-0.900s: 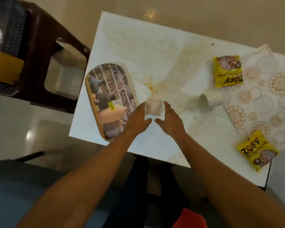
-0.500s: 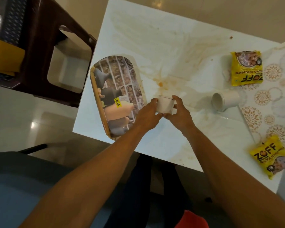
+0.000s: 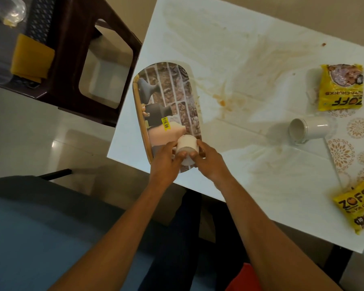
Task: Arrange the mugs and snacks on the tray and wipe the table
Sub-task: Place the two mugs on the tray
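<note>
Mug (image 3: 187,148) held in both your hands over the near end of the tray (image 3: 143,122).

Your left hand (image 3: 166,162) curls round the white mug's left side and your right hand (image 3: 211,162) round its right, thumbs pressed on its near face; you cannot tell whether it touches the tray yet. The oval printed tray lies at the left edge of the stained white table (image 3: 229,59). A second mug (image 3: 308,130) lies tipped on its side well to the right, mouth toward you. One yellow snack packet (image 3: 340,87) sits beyond it, another (image 3: 357,206) at the near right edge. A brown chair (image 3: 76,49) stands left of the table.
</note>
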